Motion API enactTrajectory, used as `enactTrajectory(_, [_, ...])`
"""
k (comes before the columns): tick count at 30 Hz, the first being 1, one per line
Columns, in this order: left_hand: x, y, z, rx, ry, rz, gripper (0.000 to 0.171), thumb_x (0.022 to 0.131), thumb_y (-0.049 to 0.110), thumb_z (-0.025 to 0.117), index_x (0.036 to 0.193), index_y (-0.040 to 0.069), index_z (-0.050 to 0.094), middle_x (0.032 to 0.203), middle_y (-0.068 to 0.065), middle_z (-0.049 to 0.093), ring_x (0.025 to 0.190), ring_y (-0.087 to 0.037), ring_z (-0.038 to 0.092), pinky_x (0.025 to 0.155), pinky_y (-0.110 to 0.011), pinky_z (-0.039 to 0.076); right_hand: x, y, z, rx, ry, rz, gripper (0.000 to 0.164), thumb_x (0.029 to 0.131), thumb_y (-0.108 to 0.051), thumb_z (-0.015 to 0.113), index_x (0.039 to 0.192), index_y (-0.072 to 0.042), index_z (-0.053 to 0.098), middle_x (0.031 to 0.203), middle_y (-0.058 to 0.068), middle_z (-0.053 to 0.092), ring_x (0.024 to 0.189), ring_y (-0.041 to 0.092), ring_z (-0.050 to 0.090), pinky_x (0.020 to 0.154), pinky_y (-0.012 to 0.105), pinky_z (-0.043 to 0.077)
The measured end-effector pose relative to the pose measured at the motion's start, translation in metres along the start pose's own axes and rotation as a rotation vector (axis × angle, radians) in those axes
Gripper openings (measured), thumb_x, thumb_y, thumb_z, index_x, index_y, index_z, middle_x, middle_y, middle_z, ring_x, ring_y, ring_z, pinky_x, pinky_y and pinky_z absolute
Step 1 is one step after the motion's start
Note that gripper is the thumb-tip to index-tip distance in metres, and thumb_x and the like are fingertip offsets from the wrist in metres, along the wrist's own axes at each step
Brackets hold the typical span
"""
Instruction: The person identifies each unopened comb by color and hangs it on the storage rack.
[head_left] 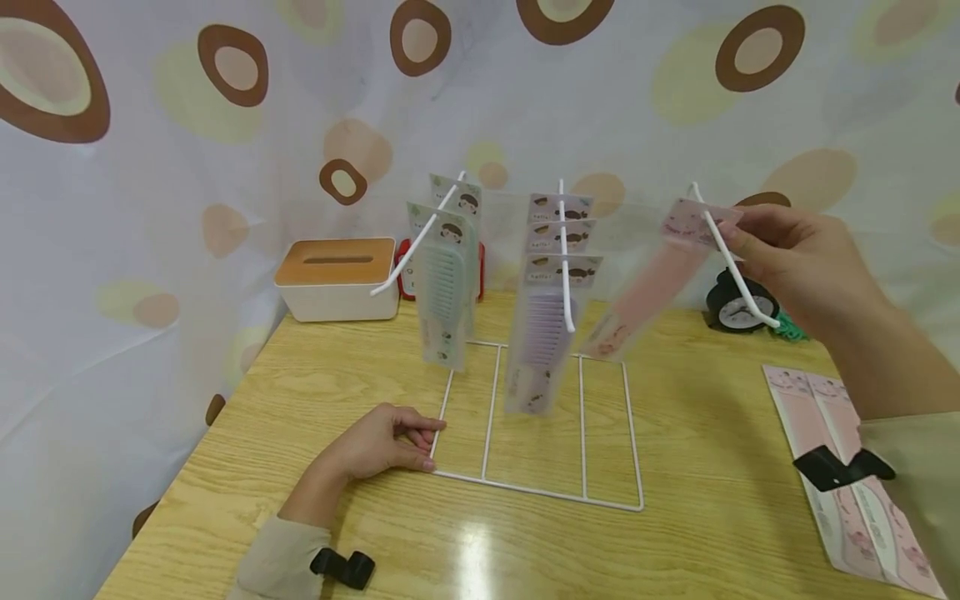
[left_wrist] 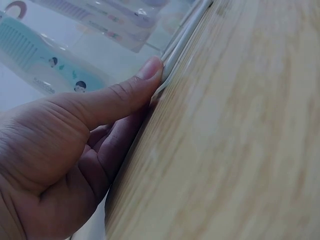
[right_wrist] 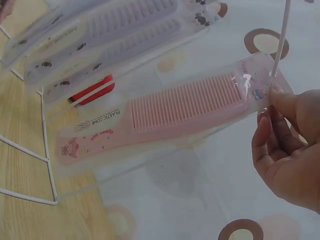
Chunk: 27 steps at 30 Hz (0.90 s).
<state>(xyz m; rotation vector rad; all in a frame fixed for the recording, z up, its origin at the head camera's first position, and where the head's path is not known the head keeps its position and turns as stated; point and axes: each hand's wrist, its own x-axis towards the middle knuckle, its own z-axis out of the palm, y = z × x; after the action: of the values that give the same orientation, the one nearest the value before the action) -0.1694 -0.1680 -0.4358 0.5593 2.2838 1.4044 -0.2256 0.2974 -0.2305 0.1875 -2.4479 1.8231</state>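
Observation:
My right hand (head_left: 806,258) pinches the header of a packaged pink comb (right_wrist: 185,107) by its edge. The right prong of the white wire display rack (head_left: 536,490) passes through that header, and the packet slants down to the left. At the base's front left corner, my left hand (head_left: 382,442) holds the wire between thumb and fingers. Packaged purple combs (head_left: 546,333) hang in a row on the middle prong. On the left prong hang green comb packets (head_left: 441,283), one behind another.
More pink comb packets (head_left: 806,408) lie at the table's right side, partly behind my right sleeve. At the back stand a tissue box (head_left: 337,283) with a wooden lid, a red-framed object (head_left: 406,271) and a black clock (head_left: 738,307). A patterned curtain (head_left: 525,108) borders the table.

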Motion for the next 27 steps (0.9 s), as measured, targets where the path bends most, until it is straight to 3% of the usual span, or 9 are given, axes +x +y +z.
enactTrajectory(3, [0.000, 0.000, 0.001, -0.001, 0.002, -0.012, 0.054, 0.079, 0.019, 0.086, 0.128, 0.004, 0.068, 0.098, -0.004, 0.067, 0.092, -0.015, 0.064, 0.081, -0.023, 0.055, 0.007, 0.004, 0.000, 0.146, 0.005, -0.001, 0.022, 0.091, -0.022, 0.072, 0.110, -0.011, 0.075, 0.116, -0.006, 0.059, 0.096, 0.004, 0.066, 0.074, 0.012, 0.055])
enactTrajectory(8, [0.000, 0.000, 0.001, -0.002, -0.001, -0.002, 0.054, 0.079, 0.019, 0.085, 0.128, 0.003, 0.068, 0.098, -0.006, 0.068, 0.091, -0.014, 0.064, 0.081, -0.023, 0.055, 0.007, 0.009, -0.001, 0.161, 0.050, -0.021, 0.024, 0.090, -0.022, 0.074, 0.112, -0.013, 0.075, 0.112, -0.006, 0.062, 0.090, 0.004, 0.066, 0.071, 0.013, 0.055])
enactTrajectory(12, [-0.001, 0.002, 0.000, -0.009, 0.000, -0.006, 0.054, 0.079, 0.018, 0.086, 0.128, 0.003, 0.068, 0.098, -0.006, 0.067, 0.092, -0.015, 0.064, 0.081, -0.023, 0.055, 0.001, 0.016, -0.008, 0.073, 0.049, -0.044, 0.026, 0.092, -0.020, 0.071, 0.118, -0.013, 0.073, 0.111, -0.010, 0.064, 0.089, 0.002, 0.066, 0.071, 0.013, 0.055])
enactTrajectory(15, [-0.002, 0.002, 0.001, -0.018, 0.005, -0.018, 0.053, 0.079, 0.018, 0.086, 0.127, 0.004, 0.068, 0.098, -0.005, 0.067, 0.092, -0.017, 0.064, 0.081, -0.022, 0.055, -0.003, 0.025, -0.016, -0.078, 0.031, -0.070, 0.032, 0.095, -0.020, 0.068, 0.127, -0.014, 0.068, 0.109, -0.016, 0.068, 0.090, 0.000, 0.066, 0.072, 0.012, 0.055])
enactTrajectory(19, [-0.001, 0.001, 0.001, -0.019, 0.006, -0.017, 0.053, 0.079, 0.018, 0.086, 0.127, 0.004, 0.068, 0.098, -0.005, 0.067, 0.092, -0.018, 0.064, 0.080, -0.023, 0.055, -0.007, 0.042, -0.030, -0.197, -0.003, -0.094, 0.040, 0.098, -0.016, 0.065, 0.137, -0.012, 0.062, 0.108, -0.020, 0.071, 0.090, -0.002, 0.067, 0.071, 0.013, 0.056])
enactTrajectory(27, [-0.001, 0.000, 0.001, -0.019, 0.002, -0.005, 0.053, 0.080, 0.017, 0.085, 0.127, 0.001, 0.068, 0.098, -0.008, 0.068, 0.090, -0.015, 0.064, 0.080, -0.022, 0.055, -0.022, 0.082, -0.055, -0.395, -0.004, -0.022, 0.044, 0.098, -0.028, 0.065, 0.141, -0.021, 0.059, 0.106, -0.033, 0.067, 0.088, -0.007, 0.063, 0.065, 0.012, 0.047])
